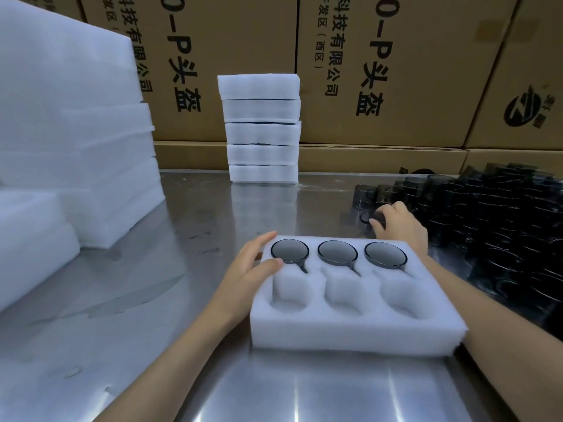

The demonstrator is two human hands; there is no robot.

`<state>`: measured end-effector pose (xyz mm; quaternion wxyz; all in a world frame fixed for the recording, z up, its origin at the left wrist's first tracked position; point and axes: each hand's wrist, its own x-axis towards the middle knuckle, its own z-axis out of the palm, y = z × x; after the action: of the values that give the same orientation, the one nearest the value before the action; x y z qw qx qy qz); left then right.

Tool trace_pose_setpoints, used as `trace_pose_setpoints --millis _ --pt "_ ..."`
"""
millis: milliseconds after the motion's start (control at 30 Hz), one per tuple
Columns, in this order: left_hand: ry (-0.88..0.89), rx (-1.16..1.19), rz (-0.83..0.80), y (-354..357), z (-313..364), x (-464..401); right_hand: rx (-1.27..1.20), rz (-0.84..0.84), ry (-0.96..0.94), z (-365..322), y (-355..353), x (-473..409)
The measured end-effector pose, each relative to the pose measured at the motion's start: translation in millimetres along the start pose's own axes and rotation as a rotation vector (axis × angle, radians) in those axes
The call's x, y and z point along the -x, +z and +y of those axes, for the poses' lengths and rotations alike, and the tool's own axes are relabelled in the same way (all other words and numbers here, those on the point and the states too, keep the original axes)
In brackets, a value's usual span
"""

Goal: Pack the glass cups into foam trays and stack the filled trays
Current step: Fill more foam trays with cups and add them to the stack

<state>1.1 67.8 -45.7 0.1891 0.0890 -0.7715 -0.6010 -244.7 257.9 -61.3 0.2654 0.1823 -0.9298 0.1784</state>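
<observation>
Five filled white foam trays are stacked at the steel table's far edge, while the near six-pocket white foam tray, steadied by the flat, relaxed left hand, is half filled, and a dark glass cup is gripped by the right hand at the right-edge pile.

The foam tray is lying on the tabletop near its front edge. Three glass cups are sitting in the tray's far row of pockets; the near row is holding nothing. Behind it, a stack of filled trays is standing before cardboard boxes. Spare foam trays are piling up at left. Loose cups are crowding the right side.
</observation>
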Motion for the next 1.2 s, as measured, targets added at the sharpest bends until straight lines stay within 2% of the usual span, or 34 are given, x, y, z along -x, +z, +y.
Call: trace_pose_setpoints --millis 133,267,367,500,667,833,933,1200 --pt "-0.012 0.028 0.017 -2 0 -1 -0.144 -0.022 -0.011 2 -6 3" --pt "-0.024 0.053 0.007 -2 0 -2 -0.41 0.19 0.13 4 -27 14" --pt "-0.017 0.051 0.01 -2 -1 -3 -0.537 0.277 0.073 6 -53 16" --pt "-0.012 0.056 0.012 -1 -2 -3 -0.717 0.187 -0.023 -16 -99 19" --pt "-0.022 0.042 0.04 -2 -6 -5 -0.855 0.069 -0.153 -82 -142 50" --pt "0.023 0.01 0.025 -1 -2 -3 -0.8 -0.154 -0.355 -131 -147 107" --pt "0.018 0.004 0.031 0 -2 -3 -0.68 -0.246 -0.393 -141 -136 127" --pt "0.018 -0.018 0.04 -1 -6 -3 -0.392 -0.209 -0.364 -154 -128 135"
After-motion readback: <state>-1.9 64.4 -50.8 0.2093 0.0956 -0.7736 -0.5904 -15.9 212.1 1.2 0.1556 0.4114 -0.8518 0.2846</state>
